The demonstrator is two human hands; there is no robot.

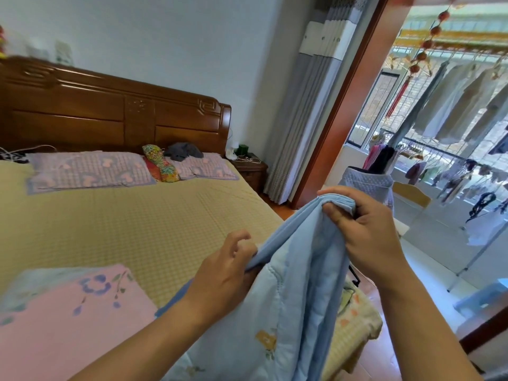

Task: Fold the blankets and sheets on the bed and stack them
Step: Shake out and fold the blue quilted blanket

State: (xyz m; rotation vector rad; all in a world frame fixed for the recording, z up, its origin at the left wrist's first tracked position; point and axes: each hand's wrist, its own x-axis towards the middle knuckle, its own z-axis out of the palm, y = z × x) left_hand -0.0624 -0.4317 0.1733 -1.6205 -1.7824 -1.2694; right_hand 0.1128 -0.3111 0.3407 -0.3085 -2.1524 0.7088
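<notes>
Blanket (286,298), pale blue and quilted, bunched up high over the near right corner of the bed (123,215). Gripped at the top by the right hand (365,232), fingers curled over a gathered wad of edge, thumb pressing from the front. Pinched lower down by the left hand (222,273), thumb and fingers closed on a fold of the same edge, a couple of fingers lifted free. Hanging from both grips in loose folds, trailing down past the bed's right edge toward the floor.

Looks like hunting for corners before the first fold. Risk right at the grips: several layers squeezed together in the right hand, so easy to pull out a mid-edge instead of a true corner and end up with a crooked fold. Light pinch on the left, so a shake could slip it loose and drop half the cloth.

Further out: trailing end could drag on the floor or catch the bed corner. Pink sheet (68,312) lying flat near the front left of the bed, apart from the blanket; a wide swing could ruffle it. Pillows (90,169) up by the headboard (110,111), well apart, no trouble there.
</notes>
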